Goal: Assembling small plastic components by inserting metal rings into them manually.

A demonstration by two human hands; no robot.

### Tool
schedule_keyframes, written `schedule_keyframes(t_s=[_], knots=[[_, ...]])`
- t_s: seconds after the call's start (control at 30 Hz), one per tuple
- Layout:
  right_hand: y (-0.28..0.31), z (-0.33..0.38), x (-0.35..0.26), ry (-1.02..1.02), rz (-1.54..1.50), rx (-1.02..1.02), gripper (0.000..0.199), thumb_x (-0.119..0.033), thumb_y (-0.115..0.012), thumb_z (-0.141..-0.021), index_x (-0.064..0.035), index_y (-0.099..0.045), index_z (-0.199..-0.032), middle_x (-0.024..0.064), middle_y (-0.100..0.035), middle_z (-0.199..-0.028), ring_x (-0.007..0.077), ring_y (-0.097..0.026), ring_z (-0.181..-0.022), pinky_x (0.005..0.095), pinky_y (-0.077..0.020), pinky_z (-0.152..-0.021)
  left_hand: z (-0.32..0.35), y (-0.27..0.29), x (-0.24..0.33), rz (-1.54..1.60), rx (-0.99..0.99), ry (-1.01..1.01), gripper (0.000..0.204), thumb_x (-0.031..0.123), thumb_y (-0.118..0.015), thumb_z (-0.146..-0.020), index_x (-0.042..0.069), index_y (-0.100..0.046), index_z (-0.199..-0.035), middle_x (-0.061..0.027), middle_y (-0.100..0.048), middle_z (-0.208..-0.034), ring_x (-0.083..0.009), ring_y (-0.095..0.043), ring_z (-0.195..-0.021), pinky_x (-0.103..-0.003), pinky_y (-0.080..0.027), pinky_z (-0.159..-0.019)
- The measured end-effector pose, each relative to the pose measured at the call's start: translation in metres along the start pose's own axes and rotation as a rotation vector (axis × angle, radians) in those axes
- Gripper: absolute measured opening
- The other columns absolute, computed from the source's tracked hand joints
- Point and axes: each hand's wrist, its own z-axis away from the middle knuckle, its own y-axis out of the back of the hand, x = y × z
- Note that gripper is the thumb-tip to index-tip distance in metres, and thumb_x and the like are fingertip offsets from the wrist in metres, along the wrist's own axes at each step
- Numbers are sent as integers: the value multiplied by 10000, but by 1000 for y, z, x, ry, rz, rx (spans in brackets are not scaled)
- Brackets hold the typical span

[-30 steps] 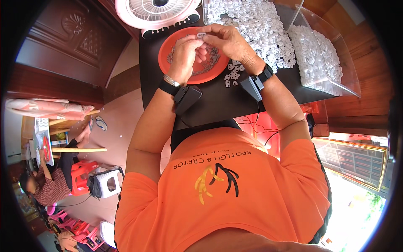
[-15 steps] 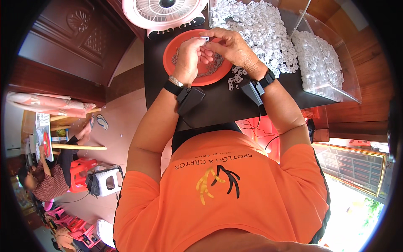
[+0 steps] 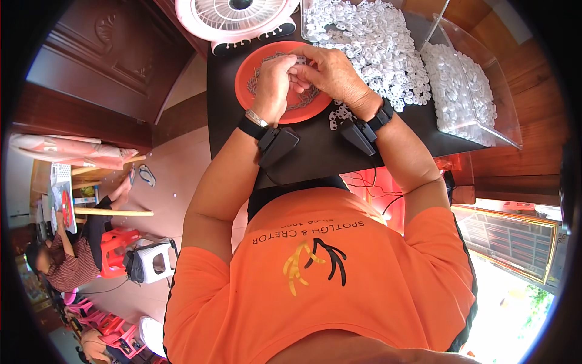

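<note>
My left hand [image 3: 276,82] and my right hand [image 3: 325,70] meet over a round orange plate [image 3: 247,77] on a black table [image 3: 315,151]. The plate holds a scatter of small thin metal pieces. The fingertips of both hands pinch together around a small part between them; the part itself is hidden by the fingers. A heap of small white plastic pieces [image 3: 376,42] lies just right of my right hand. Both wrists carry black strapped devices.
A clear plastic tray [image 3: 470,91] full of white pieces stands at the right. A pink-rimmed white fan [image 3: 233,15] sits behind the plate. Dark wooden panelling runs along the left. Another person [image 3: 66,261] sits on a red stool [image 3: 115,242] at lower left.
Both hands have stayed together over the plate, with the fingers shifting slightly on the small part. The view has tilted a little, so the table sits lower in the picture.
</note>
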Motion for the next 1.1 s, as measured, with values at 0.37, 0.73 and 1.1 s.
schedule_keyframes(t_s=[0.37,0.73,1.1], knots=[[-2,1,-2,99,138,71,230,-187,-608,-816,-41,-616,-993,134,-634,-707,279,-639,-651,334,-497,-587,2,-3,0,115,4,31,323,205,-410,-880,-41,-598,-788,-117,-622,-690,-173,-582,-547,-246,-459,-506],[0,2,-10,-7,-80,87,225,-137,-652,-818,-20,-608,-1005,75,-653,-714,134,-635,-639,264,-500,-583,1,-1,3,58,-20,-129,294,216,-428,-887,-30,-589,-904,-117,-643,-752,-169,-585,-607,-256,-452,-564],[3,2,-6,26,-255,113,290,-122,-721,-767,-5,-584,-993,53,-660,-751,76,-616,-687,222,-507,-626,4,-7,9,42,63,-168,276,200,-474,-858,-42,-607,-880,-73,-599,-674,-138,-573,-539,-203,-427,-489]])
